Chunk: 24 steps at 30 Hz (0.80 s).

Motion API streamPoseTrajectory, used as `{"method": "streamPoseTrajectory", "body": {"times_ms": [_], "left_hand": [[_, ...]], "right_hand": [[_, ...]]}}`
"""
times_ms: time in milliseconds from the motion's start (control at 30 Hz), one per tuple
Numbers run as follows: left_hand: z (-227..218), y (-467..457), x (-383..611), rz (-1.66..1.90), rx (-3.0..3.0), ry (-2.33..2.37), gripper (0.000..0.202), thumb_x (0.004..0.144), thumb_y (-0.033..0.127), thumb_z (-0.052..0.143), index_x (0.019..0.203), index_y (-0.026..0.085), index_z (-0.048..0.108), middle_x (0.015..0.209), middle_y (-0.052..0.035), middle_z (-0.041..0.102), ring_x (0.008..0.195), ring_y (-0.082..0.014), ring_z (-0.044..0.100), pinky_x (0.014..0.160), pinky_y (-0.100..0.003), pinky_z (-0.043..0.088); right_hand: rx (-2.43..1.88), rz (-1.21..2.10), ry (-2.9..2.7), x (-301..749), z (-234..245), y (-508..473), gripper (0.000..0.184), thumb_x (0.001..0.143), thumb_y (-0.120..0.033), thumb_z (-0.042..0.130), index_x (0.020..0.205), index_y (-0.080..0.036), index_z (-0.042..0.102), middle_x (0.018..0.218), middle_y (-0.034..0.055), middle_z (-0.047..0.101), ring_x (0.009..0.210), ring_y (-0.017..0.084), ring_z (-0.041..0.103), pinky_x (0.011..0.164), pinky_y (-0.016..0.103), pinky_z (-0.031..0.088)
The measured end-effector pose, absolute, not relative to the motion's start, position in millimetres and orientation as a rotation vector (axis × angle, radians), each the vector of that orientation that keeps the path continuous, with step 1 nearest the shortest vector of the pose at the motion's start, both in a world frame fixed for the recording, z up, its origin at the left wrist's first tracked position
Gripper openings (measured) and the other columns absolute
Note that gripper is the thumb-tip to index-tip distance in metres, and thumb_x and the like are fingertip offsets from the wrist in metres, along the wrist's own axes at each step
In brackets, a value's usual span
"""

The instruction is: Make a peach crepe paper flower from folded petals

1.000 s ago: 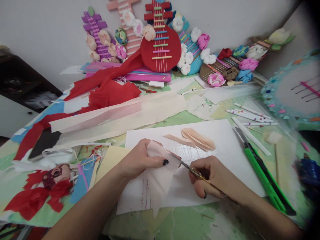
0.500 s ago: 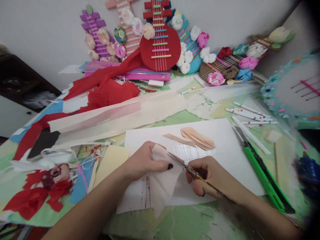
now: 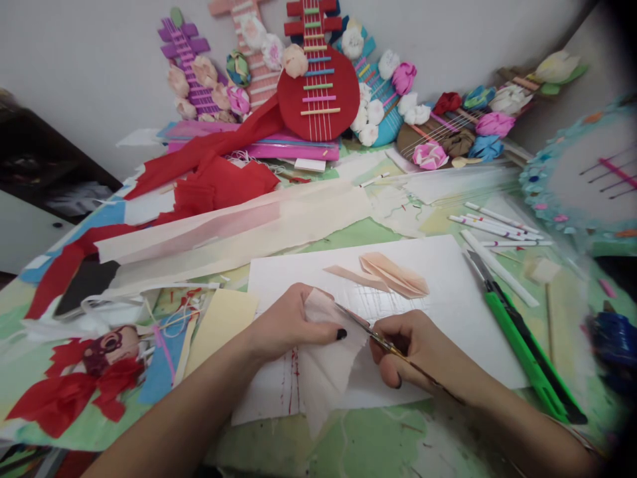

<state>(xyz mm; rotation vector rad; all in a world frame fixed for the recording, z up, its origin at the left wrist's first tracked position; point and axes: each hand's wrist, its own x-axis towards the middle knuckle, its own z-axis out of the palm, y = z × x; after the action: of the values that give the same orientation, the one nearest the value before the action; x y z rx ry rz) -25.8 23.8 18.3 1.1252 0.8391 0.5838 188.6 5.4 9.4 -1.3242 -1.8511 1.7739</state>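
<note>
A pale pink piece of crepe paper [image 3: 326,378] is pinched in my left hand [image 3: 293,318], thumb on top, its lower corner hanging toward the table edge. My right hand [image 3: 411,345] is closed around a pair of scissors [image 3: 385,344]. The blades point left and lie along the upper edge of the crepe paper, near my left thumb. Beneath both hands is a white sheet [image 3: 448,279] with red marks at its lower left. On that sheet, beyond my hands, lies a folded peach paper piece [image 3: 395,275].
A green utility knife [image 3: 530,352] lies right of the sheet, with several white sticks [image 3: 497,226] behind it. Long cream crepe strips [image 3: 233,232] and red crepe paper [image 3: 219,186] spread at back left. Paper-flowered model instruments, including a red one [image 3: 318,93], lean against the wall.
Both hands stay almost in place. The scissor blades and the crepe paper have shifted very slightly to the right.
</note>
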Motion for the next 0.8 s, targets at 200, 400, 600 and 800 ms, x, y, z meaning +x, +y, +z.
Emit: {"method": "streamPoseTrajectory", "body": {"times_ms": [200, 400, 600, 800], "left_hand": [[18.5, 24.0, -26.0, 0.572, 1.144, 0.823, 0.025, 0.068, 0.018, 0.066, 0.091, 0.010, 0.072, 0.090, -0.0113, 0.072, 0.083, -0.0221, 0.065, 0.075, -0.030, 0.051], [18.7, 24.0, -26.4, 0.566, 1.137, 0.835, 0.026, 0.068, 0.019, 0.066, 0.091, 0.009, 0.071, 0.091, -0.0119, 0.071, 0.083, -0.0221, 0.065, 0.076, -0.031, 0.051], [17.9, 23.9, -26.5, 0.570, 1.147, 0.831, 0.025, 0.068, 0.019, 0.067, 0.091, 0.009, 0.071, 0.091, -0.0126, 0.071, 0.084, -0.0225, 0.065, 0.076, -0.031, 0.051], [18.1, 24.1, -27.0, 0.562, 1.129, 0.811, 0.025, 0.069, 0.020, 0.067, 0.092, 0.009, 0.071, 0.091, -0.0117, 0.071, 0.084, -0.0225, 0.066, 0.076, -0.031, 0.051]], "right_hand": [[-1.339, 1.748, -1.876, 188.5, 9.2, 5.9, 0.037, 0.065, -0.038, 0.070, 0.052, -0.016, 0.042, 0.050, -0.0072, 0.027, 0.050, 0.006, 0.020, 0.042, 0.023, 0.014], [-1.370, 1.746, -1.875, 187.6, 9.7, 6.8, 0.041, 0.062, -0.042, 0.072, 0.050, -0.016, 0.043, 0.049, -0.0073, 0.025, 0.049, 0.006, 0.020, 0.041, 0.022, 0.013], [-1.403, 1.730, -1.881, 187.2, 9.8, 7.5, 0.044, 0.059, -0.043, 0.073, 0.047, -0.016, 0.040, 0.048, -0.0074, 0.025, 0.048, 0.006, 0.020, 0.041, 0.022, 0.013], [-1.386, 1.791, -1.818, 188.0, 8.6, 4.8, 0.035, 0.061, -0.033, 0.071, 0.051, -0.017, 0.041, 0.049, -0.0078, 0.026, 0.049, 0.006, 0.019, 0.041, 0.022, 0.013]]}}
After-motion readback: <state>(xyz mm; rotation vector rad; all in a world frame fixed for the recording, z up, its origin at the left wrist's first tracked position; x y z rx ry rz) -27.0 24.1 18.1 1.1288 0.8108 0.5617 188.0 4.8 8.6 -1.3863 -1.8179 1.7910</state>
